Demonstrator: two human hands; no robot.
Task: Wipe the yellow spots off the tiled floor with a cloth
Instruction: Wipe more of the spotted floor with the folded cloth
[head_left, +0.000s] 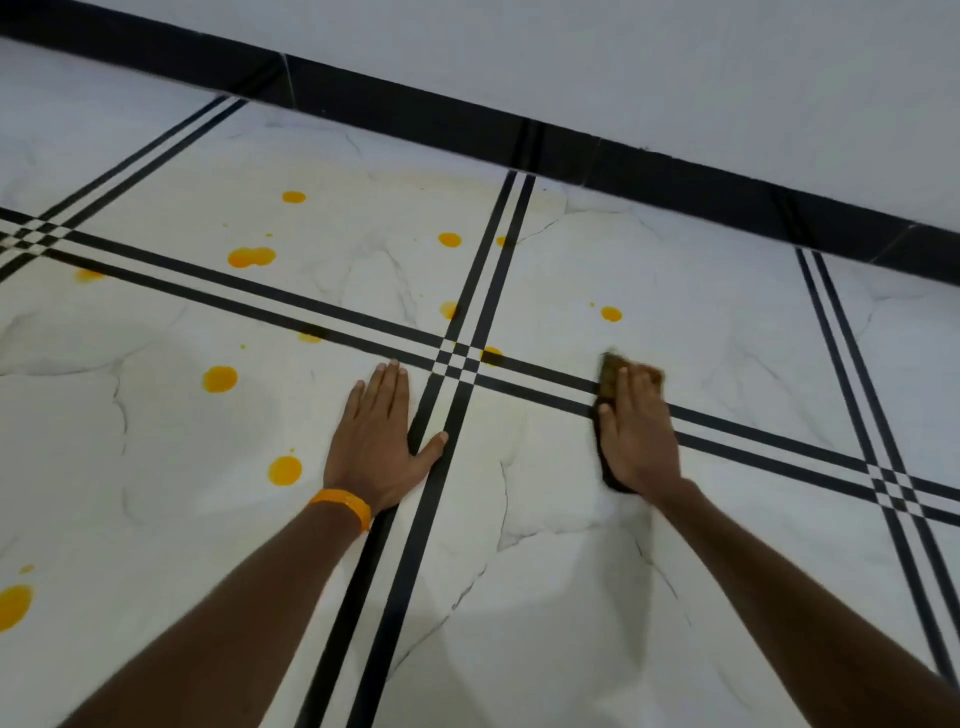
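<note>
A white marbled tiled floor (545, 545) with black double lines carries several yellow spots. One yellow spot (611, 314) lies just beyond my right hand, another (220, 378) left of my left hand, and a double blot (251, 256) farther back. My right hand (639, 431) presses flat on a dark cloth (609, 371), whose stained front edge and left edge show around the fingers; the rest is hidden under the palm. My left hand (382, 441) lies flat on the floor with fingers spread, holding nothing, and an orange band circles its wrist.
A black skirting strip (467, 124) runs along the base of a pale wall (675, 67) beyond the tiles. More yellow spots sit at the far left edge (13, 605) and near the line crossing (491, 355).
</note>
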